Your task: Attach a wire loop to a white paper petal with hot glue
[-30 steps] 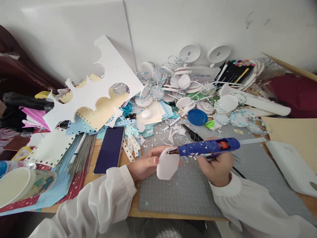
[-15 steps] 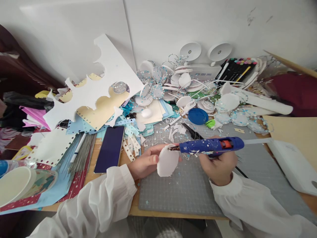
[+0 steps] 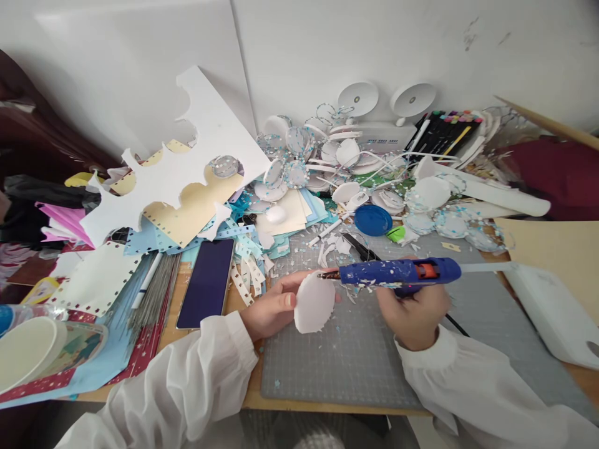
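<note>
Between the thumb and fingers of my left hand [image 3: 274, 310] is a white foam disc [image 3: 314, 305], held upright above the mat; the fingers behind it are mostly hidden. My right hand [image 3: 414, 315] grips a blue hot glue gun [image 3: 384, 273] by its handle, with a white glue stick [image 3: 484, 267] coming out of the back. The gun's nozzle points left and meets the upper edge of the disc, though I cannot tell if glue is coming out. White flecks cover the gun's barrel. Under both hands lies a grey cutting mat [image 3: 341, 368].
A phone [image 3: 206, 284] lies left of my left hand, near thin wires [image 3: 156, 299] and a plastic cup [image 3: 51, 349]. Behind are cut white board [image 3: 224, 125], a blue lid [image 3: 373, 220] and beaded white discs [image 3: 299, 149]. A white device [image 3: 552, 312] stands at right.
The disc has shifted very slightly left in my left hand, its face turned a little more to me. The glue gun stays almost where it was.
</note>
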Demonstrator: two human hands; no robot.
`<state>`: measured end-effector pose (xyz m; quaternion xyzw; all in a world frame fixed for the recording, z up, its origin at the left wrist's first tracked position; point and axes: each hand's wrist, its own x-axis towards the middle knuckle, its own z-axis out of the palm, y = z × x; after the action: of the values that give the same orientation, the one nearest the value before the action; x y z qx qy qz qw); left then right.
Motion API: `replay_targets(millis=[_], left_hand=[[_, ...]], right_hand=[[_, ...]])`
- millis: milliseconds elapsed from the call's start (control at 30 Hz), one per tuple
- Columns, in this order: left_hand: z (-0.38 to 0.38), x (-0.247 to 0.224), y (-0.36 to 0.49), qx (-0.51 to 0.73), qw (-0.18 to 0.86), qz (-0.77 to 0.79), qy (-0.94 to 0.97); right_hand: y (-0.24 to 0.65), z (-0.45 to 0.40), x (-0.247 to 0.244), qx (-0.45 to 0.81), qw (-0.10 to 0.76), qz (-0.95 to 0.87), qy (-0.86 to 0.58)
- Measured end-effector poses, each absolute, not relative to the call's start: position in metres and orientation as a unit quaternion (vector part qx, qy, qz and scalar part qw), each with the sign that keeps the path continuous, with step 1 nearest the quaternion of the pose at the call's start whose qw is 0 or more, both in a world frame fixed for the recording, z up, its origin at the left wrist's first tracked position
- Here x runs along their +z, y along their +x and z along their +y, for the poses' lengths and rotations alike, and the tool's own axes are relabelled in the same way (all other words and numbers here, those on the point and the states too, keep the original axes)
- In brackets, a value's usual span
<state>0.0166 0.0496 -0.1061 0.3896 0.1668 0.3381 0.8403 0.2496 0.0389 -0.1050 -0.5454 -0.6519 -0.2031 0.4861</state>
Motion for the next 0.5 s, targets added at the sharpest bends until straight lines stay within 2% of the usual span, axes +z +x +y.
replay_targets(millis=[500], left_hand=[[0.0499,-0.1003,0.0175,0.340,0.841,0.172,0.383]], right_hand=[[0.2519,0.0412,-0.1047,-0.215,0.492,-0.635,-0.556]])
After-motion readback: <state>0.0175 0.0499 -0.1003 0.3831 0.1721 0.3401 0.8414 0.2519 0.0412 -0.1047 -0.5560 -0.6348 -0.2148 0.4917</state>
